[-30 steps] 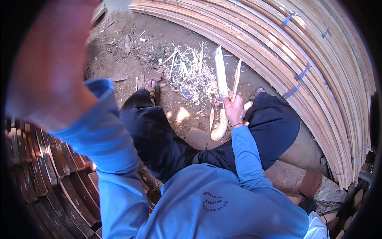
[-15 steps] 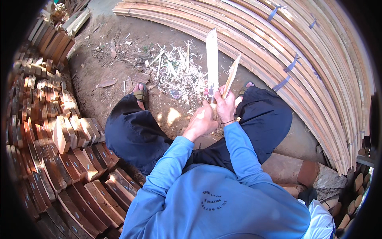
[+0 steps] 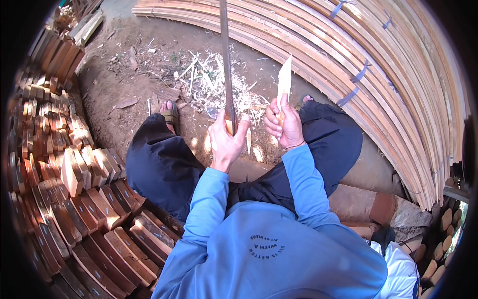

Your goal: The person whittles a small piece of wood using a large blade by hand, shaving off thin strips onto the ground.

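Our left hand (image 3: pixel 226 147) gripped a knife (image 3: pixel 227 65), edge unclear, apart from our right hand (image 3: pixel 289 126), clasping a pointed stick (image 3: pixel 284 77); whittling, we judged, next needed contact.

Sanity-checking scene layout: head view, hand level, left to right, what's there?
Stacked brown wooden blocks, left knee in dark navy trousers, left hand holding a long dark-bladed knife, right hand holding a pale pointed wooden piece, right knee, long pale wooden strips with blue ties.

The person wears a blue long-sleeved cloth top (image 3: pixel 318 264) with dark circular print (image 3: pixel 265 246), loose navy cloth trousers (image 3: pixel 162 164) and, behind the right fingers (image 3: pixel 273 118), a thin dark wristband (image 3: pixel 296 145).
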### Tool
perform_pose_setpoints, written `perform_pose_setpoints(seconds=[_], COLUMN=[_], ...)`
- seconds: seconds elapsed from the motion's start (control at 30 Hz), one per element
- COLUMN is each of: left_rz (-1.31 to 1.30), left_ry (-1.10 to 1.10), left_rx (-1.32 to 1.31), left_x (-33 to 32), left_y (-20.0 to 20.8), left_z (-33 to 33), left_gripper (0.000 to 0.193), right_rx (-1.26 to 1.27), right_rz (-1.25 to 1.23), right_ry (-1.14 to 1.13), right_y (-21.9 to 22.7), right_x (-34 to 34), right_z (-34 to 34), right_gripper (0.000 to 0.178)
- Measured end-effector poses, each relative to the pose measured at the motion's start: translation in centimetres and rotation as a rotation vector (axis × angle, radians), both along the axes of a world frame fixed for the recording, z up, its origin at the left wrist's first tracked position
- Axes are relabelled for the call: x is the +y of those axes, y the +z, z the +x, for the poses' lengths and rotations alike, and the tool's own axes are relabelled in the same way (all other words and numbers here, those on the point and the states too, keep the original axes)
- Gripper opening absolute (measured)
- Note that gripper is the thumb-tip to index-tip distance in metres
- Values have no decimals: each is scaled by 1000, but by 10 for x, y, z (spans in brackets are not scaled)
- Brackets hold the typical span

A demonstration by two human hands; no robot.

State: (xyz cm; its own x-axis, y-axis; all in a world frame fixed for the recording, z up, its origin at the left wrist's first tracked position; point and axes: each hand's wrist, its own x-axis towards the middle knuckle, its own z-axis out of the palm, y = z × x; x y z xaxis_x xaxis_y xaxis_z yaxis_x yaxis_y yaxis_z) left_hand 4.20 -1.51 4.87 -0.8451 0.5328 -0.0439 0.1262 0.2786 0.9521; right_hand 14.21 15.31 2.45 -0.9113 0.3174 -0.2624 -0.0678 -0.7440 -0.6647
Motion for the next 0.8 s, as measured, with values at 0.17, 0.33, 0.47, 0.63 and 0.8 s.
perform_pose_setpoints(seconds=[0.17,0.33,0.47,0.63,0.8], left_rz=[38,-226,-316,-382,-565], left_ry=[57,114,-27,-191,-221], left_rx=[-73,269,345,305,361], left_x=[-3,-28,-32,-20,-5], left_y=[14,53,70,51,27], left_z=[-24,-51,-51,-33,-20], left_gripper=[30,36,33,24,25], right_rx=[106,-47,-258,-320,-320], right_rz=[-169,-50,142,207,265], right_ry=[80,124,64,-7,42], right_y=[10,7,5,20,19], right_x=[-2,6,8,4,2], right_z=[-4,-3,-4,-14,-13], right_gripper=[53,56,51,43,40])
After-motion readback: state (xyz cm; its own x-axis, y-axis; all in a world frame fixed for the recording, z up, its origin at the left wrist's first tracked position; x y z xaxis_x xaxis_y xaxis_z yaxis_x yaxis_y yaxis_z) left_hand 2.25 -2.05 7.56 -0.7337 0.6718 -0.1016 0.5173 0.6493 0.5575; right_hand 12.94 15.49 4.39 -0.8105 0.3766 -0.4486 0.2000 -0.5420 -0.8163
